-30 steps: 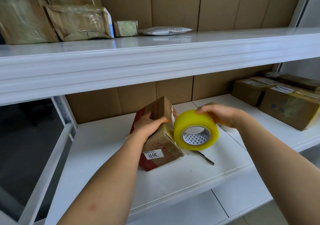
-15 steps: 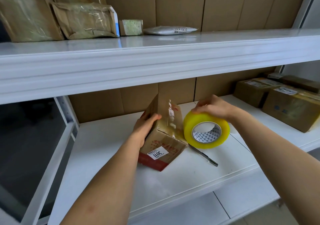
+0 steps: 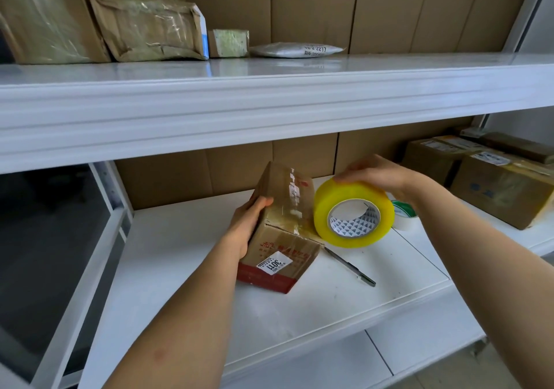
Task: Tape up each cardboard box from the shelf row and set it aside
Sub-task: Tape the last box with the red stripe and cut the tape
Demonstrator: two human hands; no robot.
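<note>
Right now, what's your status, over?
Left grip holds box. Right grip holds tape roll against it. Cutter lies alongside.

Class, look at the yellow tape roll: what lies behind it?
Behind the tape roll a smaller green-and-white roll peeks out on the shelf; the right hand and wrist cover most of it.

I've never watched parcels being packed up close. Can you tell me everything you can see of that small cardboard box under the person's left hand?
The cardboard box is small and brown, with a dark red band along its bottom edge, red print and a white sticker reading 3011. Shiny clear tape runs over its top. It stands tilted on the white shelf. The left hand grips its left side; the yellow tape roll, held by the right hand, sits against its right side.
</note>
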